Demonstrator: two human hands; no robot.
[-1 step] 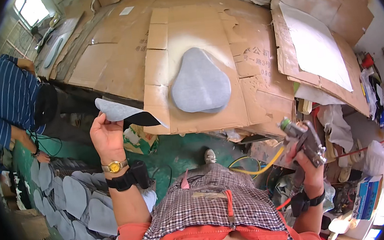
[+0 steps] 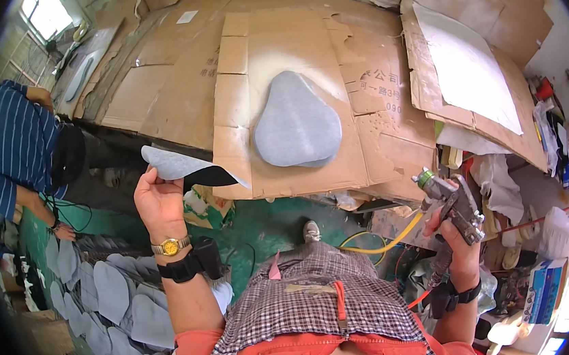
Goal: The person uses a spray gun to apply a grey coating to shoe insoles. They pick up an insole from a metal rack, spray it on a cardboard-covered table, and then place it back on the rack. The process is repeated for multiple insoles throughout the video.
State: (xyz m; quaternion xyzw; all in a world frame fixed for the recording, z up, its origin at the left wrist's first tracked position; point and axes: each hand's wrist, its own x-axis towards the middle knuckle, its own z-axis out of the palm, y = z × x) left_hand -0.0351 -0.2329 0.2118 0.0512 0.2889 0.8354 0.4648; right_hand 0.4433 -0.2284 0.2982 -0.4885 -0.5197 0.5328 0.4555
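My left hand (image 2: 161, 206) pinches the edge of a thin grey sheet piece (image 2: 184, 164) whose underside is black. This piece curls and droops, its far end by the near edge of the cardboard. In my right hand (image 2: 456, 243) is a metal spray gun (image 2: 457, 205) with a green ring, raised off to the right of the table; a yellow hose (image 2: 400, 237) shows beside it. On the cardboard sheet (image 2: 235, 158) ahead lies a grey pear-shaped piece (image 2: 296, 125), flat, with pale overspray around its top. Neither hand touches it.
At the left a person in a striped shirt (image 2: 18, 148) bends, one hand near several grey pieces (image 2: 112, 290) laid out low down. A white sheet (image 2: 469, 67) rests on cardboard at the right. Plastic bags and a blue-white box (image 2: 543, 293) crowd the right side.
The spray gun in my right hand has tipped slightly, its green-ringed end a little higher. My left hand and the grey pieces look unmoved.
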